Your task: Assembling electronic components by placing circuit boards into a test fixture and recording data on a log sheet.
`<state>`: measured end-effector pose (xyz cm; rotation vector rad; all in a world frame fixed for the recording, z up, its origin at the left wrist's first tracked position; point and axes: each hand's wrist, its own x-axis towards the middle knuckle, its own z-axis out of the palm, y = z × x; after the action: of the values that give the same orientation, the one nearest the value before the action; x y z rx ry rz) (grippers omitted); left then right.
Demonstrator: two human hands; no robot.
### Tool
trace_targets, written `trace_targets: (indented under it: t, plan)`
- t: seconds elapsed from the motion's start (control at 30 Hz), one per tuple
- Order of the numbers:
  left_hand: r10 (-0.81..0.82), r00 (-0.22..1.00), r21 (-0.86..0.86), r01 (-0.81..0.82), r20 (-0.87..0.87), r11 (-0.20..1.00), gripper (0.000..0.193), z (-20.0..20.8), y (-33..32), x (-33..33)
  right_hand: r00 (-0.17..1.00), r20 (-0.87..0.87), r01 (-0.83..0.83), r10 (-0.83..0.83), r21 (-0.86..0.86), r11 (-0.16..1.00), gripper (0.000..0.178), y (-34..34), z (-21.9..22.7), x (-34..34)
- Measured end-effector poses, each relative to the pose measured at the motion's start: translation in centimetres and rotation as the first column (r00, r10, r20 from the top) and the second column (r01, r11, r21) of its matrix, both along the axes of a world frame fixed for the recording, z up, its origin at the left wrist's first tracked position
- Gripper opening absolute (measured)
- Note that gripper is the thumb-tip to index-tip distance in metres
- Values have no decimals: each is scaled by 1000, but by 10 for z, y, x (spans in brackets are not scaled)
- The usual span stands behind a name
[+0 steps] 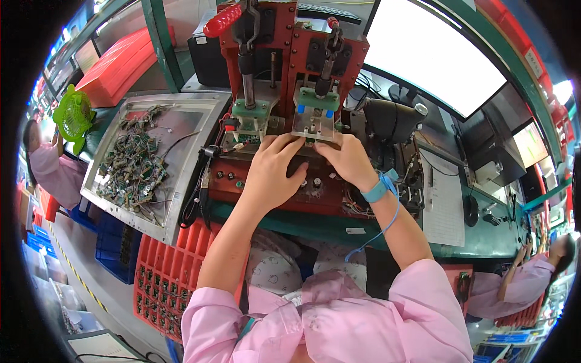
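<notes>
At the front of a red test fixture [260, 178], my left hand [272, 172] has its fingers stretched forward, with the thumb held apart. Its forefinger reaches the front edge of a clear plate [315, 127] under the right-hand clamp [325, 78]. My right hand [348, 158], with a blue wrist strap [378, 190], bends its fingers at that same edge; what lies in them is hidden. Between both hands a sliver of green circuit board [310, 141] shows. A second clamp [247, 78] with a red handle stands to the left, above a green block [251, 110].
At left, a metal-framed tray [181, 206] holds a heap of small wired circuit boards [136, 160]. Below it sit a red divided tray [196, 239] and a blue bin [109, 248]. A monitor [436, 54] and a paper sheet [445, 206] are at right. People work on both sides.
</notes>
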<state>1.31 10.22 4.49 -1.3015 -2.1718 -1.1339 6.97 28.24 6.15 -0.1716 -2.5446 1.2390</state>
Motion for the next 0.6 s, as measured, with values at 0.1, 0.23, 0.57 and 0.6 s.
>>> trace_targets:
  t: [0.1, 0.23, 0.57, 0.6]
  plan:
    - [-10, 1000, 7, 10, -6, 1000, 43, -1, 0, 0, 999, 30, -31, 29, 72, 997, 40, 0, 7, 9]
    - [-14, 1000, 4, 14, -6, 1000, 42, -1, -4, 0, 953, -291, 150, -79, 230, 962, 49, -1, 28, 24]
    - [-89, 994, -9, 90, 58, 996, 48, 2, -5, -1, 837, -547, 176, 3, 274, 946, 46, 10, 134, -46]
    - [-107, 992, -16, 108, 66, 994, 51, 3, -5, -1, 833, -553, 179, 0, 269, 946, 46, 15, 136, -59]
